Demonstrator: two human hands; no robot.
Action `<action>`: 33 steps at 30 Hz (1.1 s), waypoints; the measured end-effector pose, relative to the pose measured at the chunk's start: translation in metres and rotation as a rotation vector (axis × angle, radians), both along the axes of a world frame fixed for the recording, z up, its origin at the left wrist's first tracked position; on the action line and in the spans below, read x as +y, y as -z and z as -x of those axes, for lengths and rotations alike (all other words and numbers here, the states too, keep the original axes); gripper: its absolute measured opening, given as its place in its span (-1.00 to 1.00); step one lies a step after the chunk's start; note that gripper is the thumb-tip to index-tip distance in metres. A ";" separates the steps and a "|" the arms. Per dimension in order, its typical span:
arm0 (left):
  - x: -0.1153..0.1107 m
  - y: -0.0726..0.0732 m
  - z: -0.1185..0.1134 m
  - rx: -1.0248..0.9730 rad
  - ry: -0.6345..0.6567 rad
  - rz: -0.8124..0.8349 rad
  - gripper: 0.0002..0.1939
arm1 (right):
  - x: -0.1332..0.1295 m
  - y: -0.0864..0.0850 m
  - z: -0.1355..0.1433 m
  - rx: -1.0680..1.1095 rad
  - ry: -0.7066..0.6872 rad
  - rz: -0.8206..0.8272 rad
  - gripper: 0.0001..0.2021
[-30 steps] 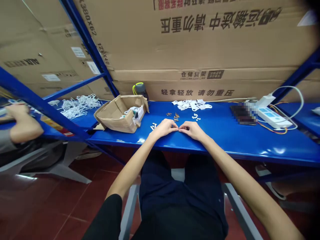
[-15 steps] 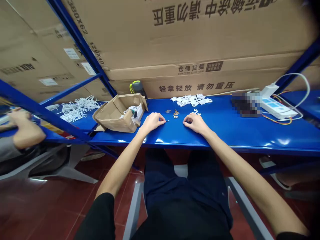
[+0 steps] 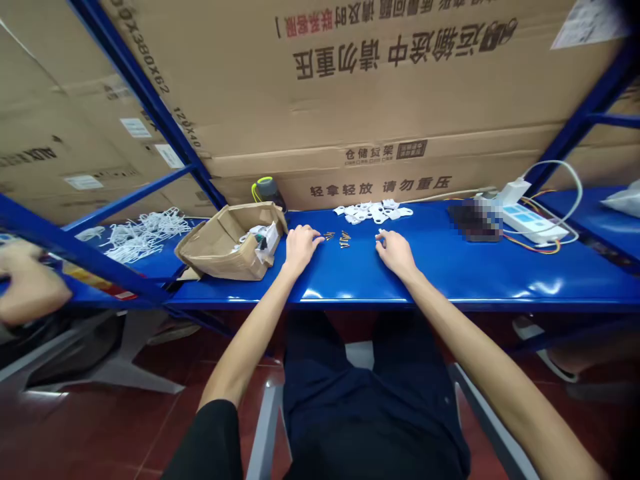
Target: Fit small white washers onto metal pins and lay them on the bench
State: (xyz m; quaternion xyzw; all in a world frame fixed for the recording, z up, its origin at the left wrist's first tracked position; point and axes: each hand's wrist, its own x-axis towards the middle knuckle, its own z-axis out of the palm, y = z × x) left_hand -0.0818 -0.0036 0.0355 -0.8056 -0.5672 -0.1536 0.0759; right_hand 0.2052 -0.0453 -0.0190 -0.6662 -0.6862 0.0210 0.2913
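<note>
My left hand rests on the blue shelf top with thumb and forefinger pinched; the screw that stuck out of this pinch earlier is now hard to see. Just right of these fingertips lie small brass-coloured screws in two loose groups. My right hand has its fingers curled down over the small white pieces, most of which it hides. Whether a piece is between its fingertips is not visible. Behind, flat white plastic parts with holes lie in a pile.
An open cardboard box with mixed parts stands left, a dark bottle behind it. At right are a blurred dark object and a white power strip with cables. White hooks and another person's arm are further left.
My right hand has moved forward onto the small white pieces, covering most of them. My left hand has shifted slightly, closer to the screws. The view has tilted up and turned a little right.
</note>
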 end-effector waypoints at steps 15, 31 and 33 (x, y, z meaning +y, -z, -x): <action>-0.056 -0.012 0.048 0.072 -0.060 0.098 -0.72 | -0.007 -0.004 0.005 0.009 -0.017 -0.009 -0.72; -0.048 -0.012 -0.003 0.031 0.128 0.184 -0.81 | -0.010 -0.006 0.006 0.003 -0.144 -0.018 -0.77; -0.052 -0.009 -0.016 0.027 0.133 0.172 -0.79 | -0.011 -0.006 0.007 0.012 -0.210 -0.030 -0.78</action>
